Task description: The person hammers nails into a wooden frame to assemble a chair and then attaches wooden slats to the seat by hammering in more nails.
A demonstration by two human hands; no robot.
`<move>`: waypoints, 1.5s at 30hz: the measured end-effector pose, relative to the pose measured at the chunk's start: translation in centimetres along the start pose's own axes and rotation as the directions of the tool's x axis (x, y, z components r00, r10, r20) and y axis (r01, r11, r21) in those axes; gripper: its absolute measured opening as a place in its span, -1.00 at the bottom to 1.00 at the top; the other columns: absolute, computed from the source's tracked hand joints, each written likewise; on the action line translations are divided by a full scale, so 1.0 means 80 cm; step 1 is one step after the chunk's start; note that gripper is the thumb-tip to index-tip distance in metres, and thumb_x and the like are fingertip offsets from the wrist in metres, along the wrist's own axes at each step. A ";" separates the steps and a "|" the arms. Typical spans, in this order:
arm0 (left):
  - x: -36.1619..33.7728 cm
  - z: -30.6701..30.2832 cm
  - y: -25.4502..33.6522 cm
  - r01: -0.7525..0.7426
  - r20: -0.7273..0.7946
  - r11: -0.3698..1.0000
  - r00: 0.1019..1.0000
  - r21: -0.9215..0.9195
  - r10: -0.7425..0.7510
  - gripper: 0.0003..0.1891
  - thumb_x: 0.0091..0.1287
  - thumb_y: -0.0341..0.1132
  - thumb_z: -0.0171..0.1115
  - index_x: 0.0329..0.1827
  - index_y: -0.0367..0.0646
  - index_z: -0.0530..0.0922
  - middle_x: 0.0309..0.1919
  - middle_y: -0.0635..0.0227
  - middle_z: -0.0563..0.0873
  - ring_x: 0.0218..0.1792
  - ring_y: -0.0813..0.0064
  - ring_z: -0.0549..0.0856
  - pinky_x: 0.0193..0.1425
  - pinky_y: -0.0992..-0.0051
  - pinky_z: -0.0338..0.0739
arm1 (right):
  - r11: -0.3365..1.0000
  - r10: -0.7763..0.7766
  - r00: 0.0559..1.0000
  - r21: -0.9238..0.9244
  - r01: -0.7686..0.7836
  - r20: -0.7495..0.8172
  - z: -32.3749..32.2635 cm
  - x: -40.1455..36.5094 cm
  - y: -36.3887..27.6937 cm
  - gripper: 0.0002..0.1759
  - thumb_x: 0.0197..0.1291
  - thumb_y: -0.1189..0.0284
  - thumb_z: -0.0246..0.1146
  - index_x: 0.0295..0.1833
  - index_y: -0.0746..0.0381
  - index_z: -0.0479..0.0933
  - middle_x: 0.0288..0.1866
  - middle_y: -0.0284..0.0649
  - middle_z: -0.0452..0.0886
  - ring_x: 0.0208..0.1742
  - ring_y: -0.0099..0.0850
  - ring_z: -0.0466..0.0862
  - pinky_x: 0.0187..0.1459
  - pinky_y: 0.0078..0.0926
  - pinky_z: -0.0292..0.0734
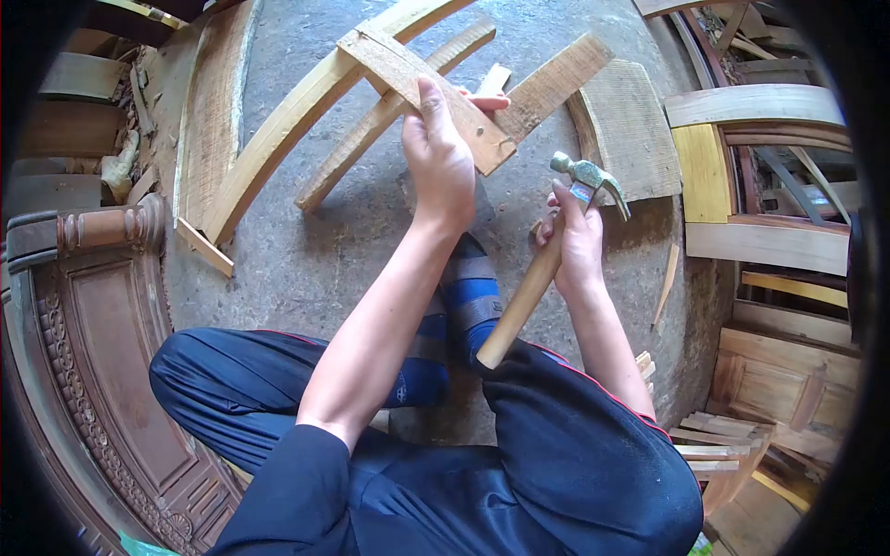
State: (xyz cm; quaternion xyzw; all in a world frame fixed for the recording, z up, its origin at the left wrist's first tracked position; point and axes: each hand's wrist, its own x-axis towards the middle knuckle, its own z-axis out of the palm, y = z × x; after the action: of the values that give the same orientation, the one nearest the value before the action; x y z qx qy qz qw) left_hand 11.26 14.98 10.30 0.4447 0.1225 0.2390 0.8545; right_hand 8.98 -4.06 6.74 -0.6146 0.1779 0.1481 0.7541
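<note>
My left hand is closed around a flat wooden board, thumb on top and fingertips showing at its far edge. A small dark spot marks the board near its lower end. Another wooden piece extends to the upper right from that end. Beneath the board cross a long curved timber and a narrower wooden strip. In my right hand is a claw hammer, gripped high up just below its metal head. Its wooden handle points down toward my knee.
A rough plank lies at the left on the concrete floor, and a wide board at the right. A carved wooden panel stands at far left. Wooden frames and stacked slats line the right side.
</note>
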 end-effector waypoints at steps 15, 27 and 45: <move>-0.022 -0.029 0.007 0.255 0.125 0.940 0.950 0.228 -0.288 -0.64 0.83 -0.11 -0.06 0.19 -0.30 0.48 0.12 -0.07 0.84 0.17 0.34 0.80 0.34 0.35 0.68 | 0.993 -0.086 0.995 0.078 0.089 -0.043 0.001 0.013 -0.016 -0.32 0.53 -0.14 0.34 0.29 0.26 0.43 0.17 -0.13 0.63 -0.56 -0.59 0.58 -0.57 -0.55 0.54; -0.020 -0.049 0.033 0.374 0.179 0.831 0.861 0.412 -0.476 -0.59 0.75 -0.20 0.14 0.36 -0.41 0.56 0.23 0.12 0.82 0.20 0.46 0.78 0.42 0.39 0.61 | 0.971 -0.186 0.982 0.144 0.190 -0.038 -0.013 0.045 -0.056 -0.38 0.36 0.11 0.59 0.30 0.25 0.55 0.19 -0.09 0.74 -0.53 -0.68 0.54 -0.49 -0.64 0.53; -0.075 -0.123 0.037 -0.423 0.439 0.172 0.896 0.890 -0.070 0.10 0.00 0.13 0.72 0.51 -0.33 0.38 0.25 -0.06 0.62 0.27 -0.06 0.72 0.37 0.08 0.68 | 0.963 0.015 0.995 0.268 0.011 -0.096 -0.002 0.066 -0.042 -0.53 0.25 0.39 0.66 0.11 0.23 0.55 -0.02 -0.25 0.75 -0.47 -0.70 0.47 -0.46 -0.67 0.53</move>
State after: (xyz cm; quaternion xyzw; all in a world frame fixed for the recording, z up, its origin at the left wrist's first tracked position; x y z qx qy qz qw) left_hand 1.06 20.20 7.01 0.9306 0.0225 0.1147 0.3468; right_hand 15.14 -4.85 7.29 -0.5130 0.2334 0.0936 0.8208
